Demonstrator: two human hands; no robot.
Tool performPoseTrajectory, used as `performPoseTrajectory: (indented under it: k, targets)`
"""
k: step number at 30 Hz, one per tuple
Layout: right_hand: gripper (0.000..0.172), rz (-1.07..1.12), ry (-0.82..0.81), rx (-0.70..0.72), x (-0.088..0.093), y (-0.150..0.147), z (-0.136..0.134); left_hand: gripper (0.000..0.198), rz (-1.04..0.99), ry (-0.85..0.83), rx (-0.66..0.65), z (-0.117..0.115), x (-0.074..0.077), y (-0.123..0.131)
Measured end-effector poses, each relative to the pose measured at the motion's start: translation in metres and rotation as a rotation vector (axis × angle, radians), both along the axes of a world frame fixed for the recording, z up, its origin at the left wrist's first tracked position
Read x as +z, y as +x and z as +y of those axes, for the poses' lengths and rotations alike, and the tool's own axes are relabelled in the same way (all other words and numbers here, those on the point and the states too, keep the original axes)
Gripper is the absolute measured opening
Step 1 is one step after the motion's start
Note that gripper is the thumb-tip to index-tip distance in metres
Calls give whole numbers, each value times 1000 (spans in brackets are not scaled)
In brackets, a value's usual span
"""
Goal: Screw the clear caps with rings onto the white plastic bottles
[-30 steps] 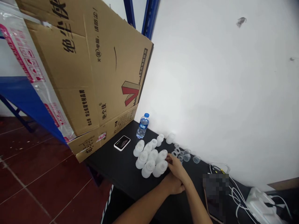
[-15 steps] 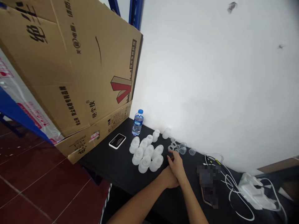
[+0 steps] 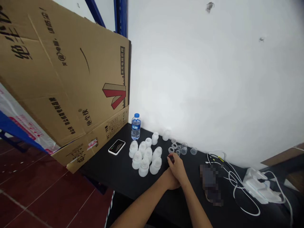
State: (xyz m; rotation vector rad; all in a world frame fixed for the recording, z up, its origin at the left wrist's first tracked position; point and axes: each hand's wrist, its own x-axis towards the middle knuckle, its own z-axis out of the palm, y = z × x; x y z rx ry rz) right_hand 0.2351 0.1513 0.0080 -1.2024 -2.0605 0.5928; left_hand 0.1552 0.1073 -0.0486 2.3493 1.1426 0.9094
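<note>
My right hand [image 3: 177, 167] lies on the black table [image 3: 118, 171] with its fingers stretched forward, and I see nothing in it. Its fingertips are just right of a cluster of several white plastic bottles [image 3: 144, 156] and just short of some small clear caps and rings [image 3: 178, 148]. My left hand [image 3: 167, 182] is tucked under the right wrist, its fingers hidden. One more white bottle [image 3: 166, 134] stands by the wall.
A water bottle with a blue cap [image 3: 136, 126] and a phone [image 3: 117, 147] sit left of the bottles. A big cardboard box [image 3: 71, 85] leans over the table's left end. White cables [image 3: 235, 183] and a white charger [image 3: 260, 190] lie to the right.
The view has swung, shifting everything leftward in frame. My right hand has drawn back from the bottle cluster toward the clear caps. The bottles have not moved.
</note>
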Motion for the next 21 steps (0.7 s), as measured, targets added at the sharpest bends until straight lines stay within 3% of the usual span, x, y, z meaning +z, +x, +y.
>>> performPoseTrajectory:
  k: [3,6,12,16,21]
  targets:
    - [18,-30,-43,53,-2,1,6,55,70,4,-62,-1,3,-3]
    - [15,-28,-84,105,-2,-1,12,57,66,-12,-28,-1,3,-4]
    - [26,139,-96,74,5,-1,5,39,37,9,-30,2,3,-4]
    - [34,302,-25,-51,4,13,4,23,1,-63,6,1,16,-7]
    - [37,280,92,-259,-15,34,26,3,-4,-83,41,-3,29,-9]
